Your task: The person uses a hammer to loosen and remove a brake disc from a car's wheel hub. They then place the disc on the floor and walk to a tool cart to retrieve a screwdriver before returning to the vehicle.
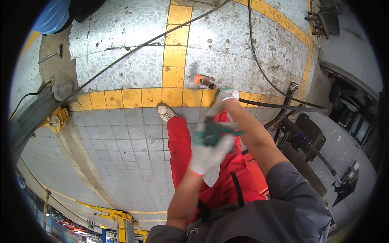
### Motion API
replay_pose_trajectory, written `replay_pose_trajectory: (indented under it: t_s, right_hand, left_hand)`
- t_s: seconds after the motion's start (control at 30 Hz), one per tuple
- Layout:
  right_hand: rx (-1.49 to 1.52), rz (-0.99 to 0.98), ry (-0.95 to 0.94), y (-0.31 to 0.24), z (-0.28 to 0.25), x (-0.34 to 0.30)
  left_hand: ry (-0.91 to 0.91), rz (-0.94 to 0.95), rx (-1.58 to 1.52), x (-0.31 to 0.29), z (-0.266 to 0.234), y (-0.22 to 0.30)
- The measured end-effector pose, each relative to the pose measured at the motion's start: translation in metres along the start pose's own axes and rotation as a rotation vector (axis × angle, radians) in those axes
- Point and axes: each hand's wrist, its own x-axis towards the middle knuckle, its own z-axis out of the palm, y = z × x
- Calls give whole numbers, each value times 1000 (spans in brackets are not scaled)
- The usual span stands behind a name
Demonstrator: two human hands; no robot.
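Note:
My right hand (227, 94), in a white glove with green on it, is closed round the handle end of an orange and black power tool (202, 79). The tool points to the left, above the floor near the yellow line; its exact kind is hard to make out. A thick black hose (267, 105) runs rightward from beside that hand. Nearer my body, in front of my red trousers, my left hand (212, 152) wears a similar white and green glove. Motion smears its fingers, so whether it holds anything cannot be told.
A black cable (144, 48) crosses the tiled floor diagonally, and another (255, 52) curves down at the right. Yellow tile lines (152, 97) cross the floor. At left stands a grey post with a yellow bracket (58, 120). Dark metal equipment (304, 133) stands at right.

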Motion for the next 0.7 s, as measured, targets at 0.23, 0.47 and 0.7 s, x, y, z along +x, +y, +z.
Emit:
replay_pose_trajectory:
  t_s: [0.23, 0.47, 0.7]
  right_hand:
    - [114, 70, 26, -10, 5, 2]
    - [253, 98, 184, -19, 47, 16]
    - [363, 46, 180, -9, 31, 51]
  left_hand:
    - [392, -569, 23, -138, -180, -69]
    - [678, -596, 115, -275, -282, -130]
    - [795, -652, 100, -313, -275, -156]
